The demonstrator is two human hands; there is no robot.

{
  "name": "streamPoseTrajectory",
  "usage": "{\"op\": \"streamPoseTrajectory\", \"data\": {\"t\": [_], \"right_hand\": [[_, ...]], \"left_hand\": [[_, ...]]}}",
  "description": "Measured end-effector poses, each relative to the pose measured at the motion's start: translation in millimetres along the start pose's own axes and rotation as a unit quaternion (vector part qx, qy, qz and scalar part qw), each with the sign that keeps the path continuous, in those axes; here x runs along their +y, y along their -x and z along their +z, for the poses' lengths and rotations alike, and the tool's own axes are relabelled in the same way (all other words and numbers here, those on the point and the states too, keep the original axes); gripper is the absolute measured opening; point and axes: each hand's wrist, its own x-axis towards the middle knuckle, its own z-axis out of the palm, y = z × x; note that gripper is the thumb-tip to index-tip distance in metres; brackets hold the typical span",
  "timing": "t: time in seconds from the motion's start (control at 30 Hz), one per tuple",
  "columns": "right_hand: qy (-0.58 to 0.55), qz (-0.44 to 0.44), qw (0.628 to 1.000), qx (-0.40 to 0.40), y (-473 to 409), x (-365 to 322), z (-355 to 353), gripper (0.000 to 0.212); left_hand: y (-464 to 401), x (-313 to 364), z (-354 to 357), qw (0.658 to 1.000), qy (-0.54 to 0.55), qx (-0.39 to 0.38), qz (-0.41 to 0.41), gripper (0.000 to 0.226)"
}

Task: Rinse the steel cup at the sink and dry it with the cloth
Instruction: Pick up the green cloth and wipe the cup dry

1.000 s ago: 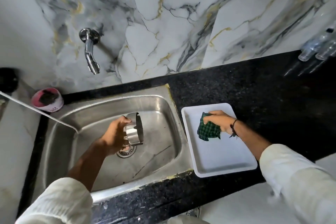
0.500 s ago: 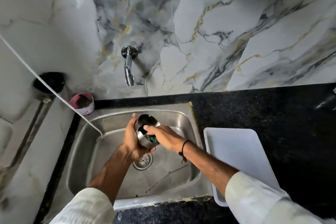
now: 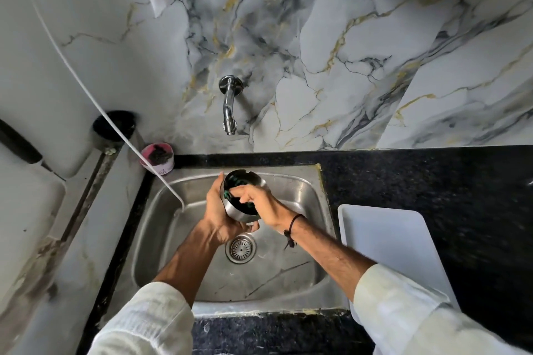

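Observation:
The steel cup (image 3: 240, 210) is held above the steel sink (image 3: 302, 187), tilted with its mouth facing up and away. My left hand (image 3: 220, 212) grips it from the left and underneath. My right hand (image 3: 262, 200) presses the green checked cloth (image 3: 230, 192) into the cup's mouth; most of the cloth is hidden inside the cup and under my fingers. The wall tap (image 3: 229, 108) above the sink shows no running water.
A white tray (image 3: 395, 245) lies on the black counter (image 3: 432, 181) right of the sink. A pink tub (image 3: 158, 158) stands at the sink's back left corner. A thin white hose (image 3: 86, 86) curves down into the sink. The drain (image 3: 240, 248) sits below my hands.
My right hand lifted the cloth off the tray and carried it left into the cup. The cup rose and tilted mouth-up. My view shifted left and up.

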Motion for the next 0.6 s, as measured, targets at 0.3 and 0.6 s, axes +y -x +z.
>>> {"op": "streamPoseTrajectory", "data": {"t": [0.3, 0.6], "right_hand": [[0.288, -0.116, 0.948, -0.063, -28, -21, 23, 0.064], [0.421, -0.117, 0.897, 0.060, -20, -22, 40, 0.085]], "left_hand": [[20, 25, -26, 0.999, 0.017, -0.014, 0.035, 0.087], [35, 37, -38, 0.987, 0.009, 0.035, 0.156, 0.079]]}}
